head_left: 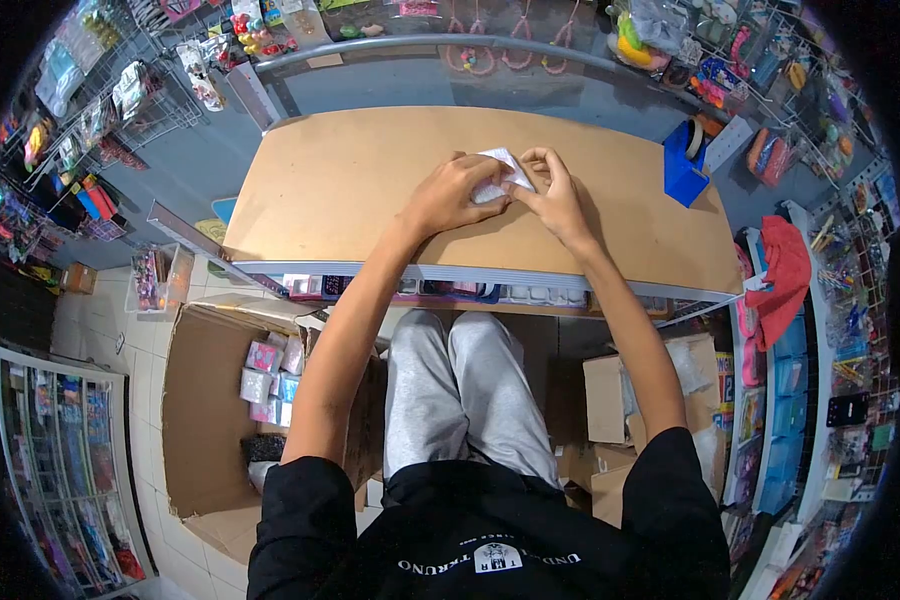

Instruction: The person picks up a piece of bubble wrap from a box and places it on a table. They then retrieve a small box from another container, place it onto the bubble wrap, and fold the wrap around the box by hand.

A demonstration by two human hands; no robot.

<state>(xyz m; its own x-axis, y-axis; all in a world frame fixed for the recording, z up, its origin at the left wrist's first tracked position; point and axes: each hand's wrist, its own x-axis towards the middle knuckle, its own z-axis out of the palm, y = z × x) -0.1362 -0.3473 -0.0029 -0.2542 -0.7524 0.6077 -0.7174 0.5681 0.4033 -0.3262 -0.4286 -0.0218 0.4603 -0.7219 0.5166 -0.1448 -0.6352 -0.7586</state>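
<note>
Hands (500,194) curled around white packet (497,177), forearms angled inward

White wrapped packet (492,192), small and blocky, partly covered by both hands (502,190), tilted above wooden tabletop (370,190).

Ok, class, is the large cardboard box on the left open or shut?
Open: the cardboard box shows its inner walls, and small packets are visible inside.

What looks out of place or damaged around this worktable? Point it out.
Mainly the red cloth: it hangs crumpled over the blue drawers at the right, unlike the neatly racked goods around it. I see no spill or obvious damage.
</note>
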